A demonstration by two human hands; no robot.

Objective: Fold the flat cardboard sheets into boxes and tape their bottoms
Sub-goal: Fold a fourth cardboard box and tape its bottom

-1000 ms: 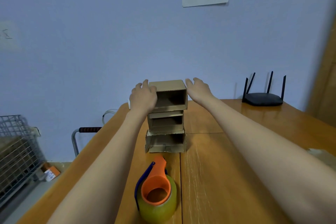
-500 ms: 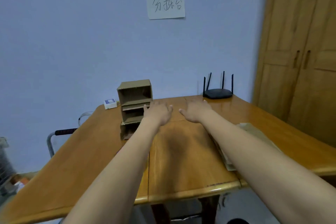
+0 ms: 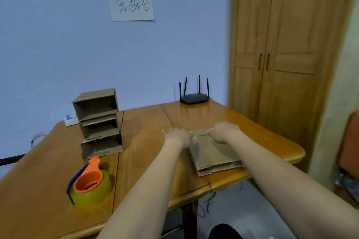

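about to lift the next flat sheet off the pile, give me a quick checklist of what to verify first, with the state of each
1. Both hands on the flat cardboard pile: ok. The left hand and right hand are at its far edge.
2. Grip takes only the top sheet: cannot tell; the fingers curl over the edge and hide it.
3. Pile fully supported on the table: ok, though its near end lies close to the table edge.
4. Tape dispenser within reach: ok, on the table to the left.
5. Stack of folded boxes out of the way: ok, three high, apart from the pile.
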